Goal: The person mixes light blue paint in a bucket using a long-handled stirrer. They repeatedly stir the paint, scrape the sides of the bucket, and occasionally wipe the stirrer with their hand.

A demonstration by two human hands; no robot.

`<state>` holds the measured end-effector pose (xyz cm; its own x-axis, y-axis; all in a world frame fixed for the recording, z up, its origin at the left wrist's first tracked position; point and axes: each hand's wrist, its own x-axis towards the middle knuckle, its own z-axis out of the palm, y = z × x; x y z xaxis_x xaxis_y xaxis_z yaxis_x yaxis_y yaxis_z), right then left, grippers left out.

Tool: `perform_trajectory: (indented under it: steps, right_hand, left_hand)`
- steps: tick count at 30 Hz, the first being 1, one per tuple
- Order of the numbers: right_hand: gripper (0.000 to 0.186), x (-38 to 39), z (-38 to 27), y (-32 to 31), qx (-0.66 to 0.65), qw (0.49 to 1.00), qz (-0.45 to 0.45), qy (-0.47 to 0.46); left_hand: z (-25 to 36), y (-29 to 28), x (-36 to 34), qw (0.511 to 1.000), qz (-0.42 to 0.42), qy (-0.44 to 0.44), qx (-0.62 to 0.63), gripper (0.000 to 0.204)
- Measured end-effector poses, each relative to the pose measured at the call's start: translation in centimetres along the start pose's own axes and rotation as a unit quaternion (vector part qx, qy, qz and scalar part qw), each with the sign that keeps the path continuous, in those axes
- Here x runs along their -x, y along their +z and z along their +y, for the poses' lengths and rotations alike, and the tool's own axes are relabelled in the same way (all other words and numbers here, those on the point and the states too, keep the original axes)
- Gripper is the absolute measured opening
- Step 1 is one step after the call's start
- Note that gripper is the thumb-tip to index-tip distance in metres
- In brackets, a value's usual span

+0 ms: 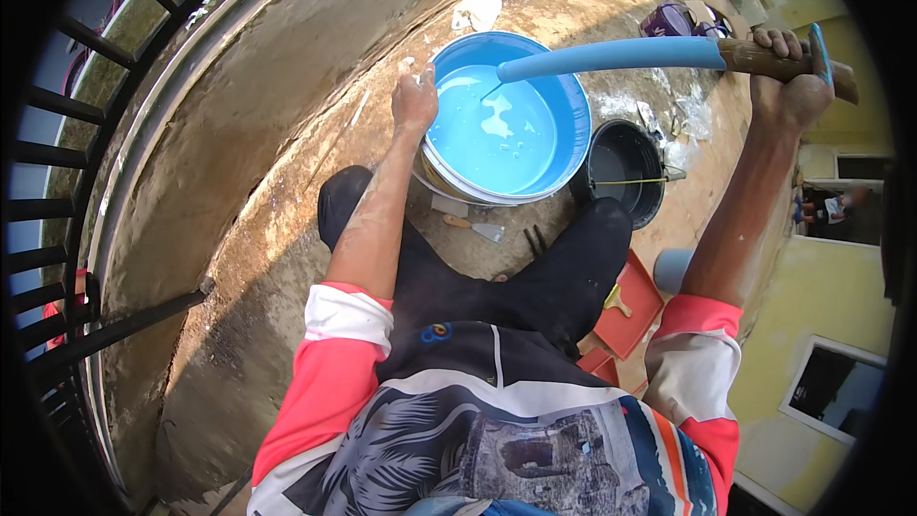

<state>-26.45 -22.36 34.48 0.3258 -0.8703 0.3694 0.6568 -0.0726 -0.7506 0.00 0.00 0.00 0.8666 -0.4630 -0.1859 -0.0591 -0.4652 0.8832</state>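
A large bucket (449, 189), pale outside and blue within, stands on the ground between my knees and holds light blue paint (492, 158). My left hand (414, 96) is closed on its left rim. Off to the right, my right hand (795, 86) grips the bare brown end of a wooden stick (611, 55). The rest of the stick is coated in blue paint and reaches leftward over the bucket. Its far tip hangs above the paint surface, with a thin blue strand running down from it. A blue smear shows on the stick by my right hand.
A black bucket (653, 201) with a thin yellow stick across it stands right of the paint bucket. A putty knife (473, 227) lies before me. A red paint tray (635, 301) with a brush (616, 301) lies by my right leg. At left are a concrete wall (205, 162) and metal railing.
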Motion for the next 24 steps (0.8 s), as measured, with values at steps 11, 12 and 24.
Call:
perform_trajectory:
  steps: [11, 12, 24]
  right_hand:
    - [0.018, -0.3, -1.1, -0.8, 0.000, 0.999, -0.039, 0.002]
    - [0.020, -0.1, -1.0, -0.7, -0.001, 1.000, -0.028, 0.000]
    - [0.024, 0.7, -0.8, -0.4, 0.005, 1.000, 0.002, -0.013]
  left_hand:
    - [-0.7, 0.8, -0.5, 0.998, 0.040, 0.040, -0.002, 0.059]
    - [-0.7, 0.7, -0.6, 1.000, 0.022, 0.021, -0.001, 0.062]
    - [-0.4, 0.3, -0.3, 1.000, -0.010, 0.009, 0.025, 0.067]
